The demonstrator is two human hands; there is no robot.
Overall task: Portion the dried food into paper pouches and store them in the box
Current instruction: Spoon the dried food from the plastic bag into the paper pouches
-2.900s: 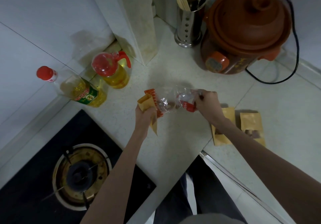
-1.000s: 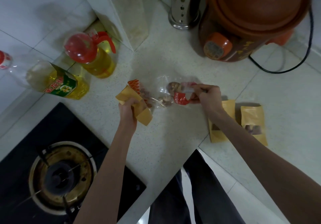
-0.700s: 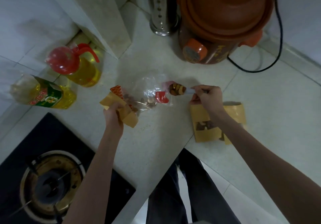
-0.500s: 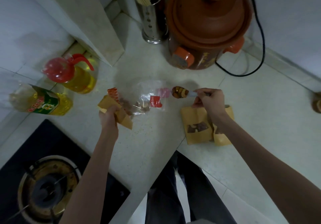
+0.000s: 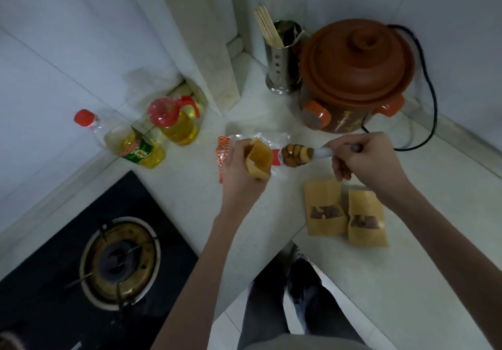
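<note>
My left hand (image 5: 239, 170) grips an open brown paper pouch (image 5: 259, 160) above the counter, its mouth turned to the right. My right hand (image 5: 365, 159) holds a white spoon (image 5: 322, 152) heaped with brown dried food (image 5: 296, 154), the bowl just right of the pouch mouth. A clear plastic bag with red-orange print (image 5: 224, 150) lies on the counter behind my left hand. Two filled paper pouches with small windows, one (image 5: 324, 208) beside the other (image 5: 366, 219), lie flat at the counter's front right. No box is in view.
A brown clay cooker (image 5: 355, 78) with a black cord (image 5: 432, 97) stands at the back right, beside a steel chopstick holder (image 5: 282, 61). Two oil bottles, one (image 5: 130, 143) lying next to the other (image 5: 176, 121), sit at left. A gas hob (image 5: 119, 262) lies front left.
The spoon has come out of the plastic bag loaded with food. My left hand brought the pouch rightward until its mouth meets the spoon. The camera view rose.
</note>
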